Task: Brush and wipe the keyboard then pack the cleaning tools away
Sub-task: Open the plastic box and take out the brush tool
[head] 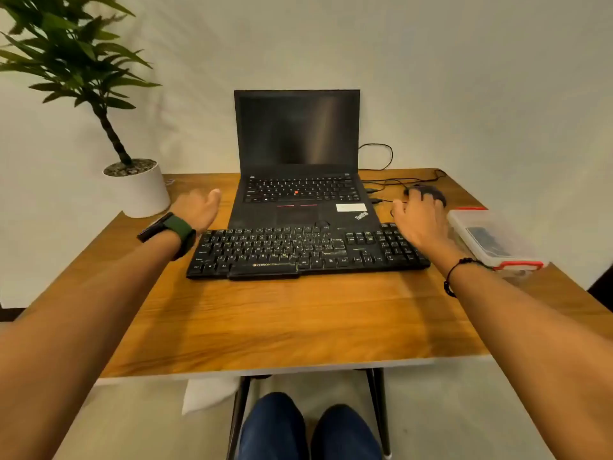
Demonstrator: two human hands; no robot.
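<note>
A black external keyboard (298, 252) lies across the middle of the wooden desk (282, 327), just in front of an open black laptop (300, 167). My left hand (195, 209) hovers open beyond the keyboard's left end, holding nothing. My right hand (419, 215) reaches over the keyboard's right end with fingers spread above a black mouse (431, 192); I cannot tell if it touches the mouse. A clear plastic box with a red-clipped lid (494, 239) sits at the desk's right edge, dark items inside it.
A potted plant in a white pot (139, 187) stands at the back left corner. Black cables (398, 184) trail behind the laptop toward the wall. My knees (308, 429) show under the desk's front edge.
</note>
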